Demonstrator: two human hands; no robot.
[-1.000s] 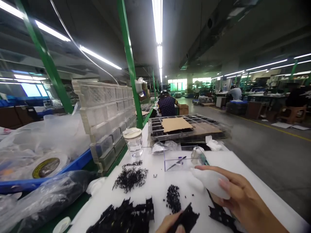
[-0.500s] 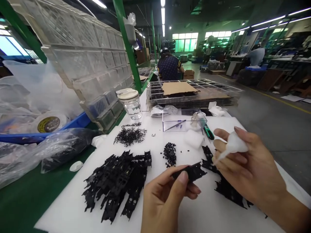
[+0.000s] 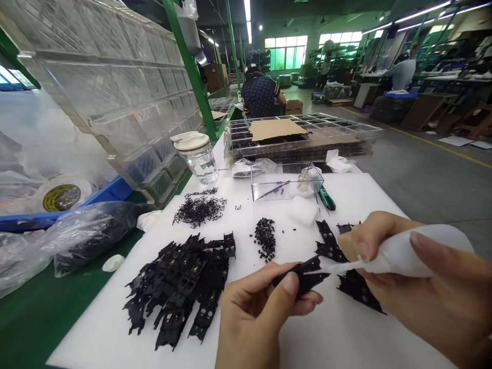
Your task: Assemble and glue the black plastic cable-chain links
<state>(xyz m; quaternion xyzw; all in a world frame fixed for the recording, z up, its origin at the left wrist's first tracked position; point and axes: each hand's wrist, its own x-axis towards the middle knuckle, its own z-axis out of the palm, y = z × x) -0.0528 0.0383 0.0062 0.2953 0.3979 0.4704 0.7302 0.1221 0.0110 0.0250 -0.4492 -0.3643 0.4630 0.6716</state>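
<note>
My left hand (image 3: 255,318), low in the centre of the frame, pinches a flat black plastic part (image 3: 305,274) between thumb and fingers, holding it just above the white mat (image 3: 346,338). My right hand (image 3: 430,292), at the lower right, is wrapped around a white squeeze bottle (image 3: 407,251), fingers curled over its body; the bottle's thin nozzle points left and its tip meets the top of the black part, so the part sits right between my two hands.

Just behind the part, more black pieces (image 3: 338,248) lie loose on the mat under my right hand. To the left of my left hand spreads a big heap of black frames (image 3: 184,282). Above centre sit a small mound of tiny black bits (image 3: 265,237) and, further left, a tangle of thin black clips (image 3: 198,210). Beyond these stand a clear box (image 3: 286,185) holding tweezers and a lidded glass jar (image 3: 198,156). In the upper centre a seated person (image 3: 261,95) works farther down the bench.
</note>
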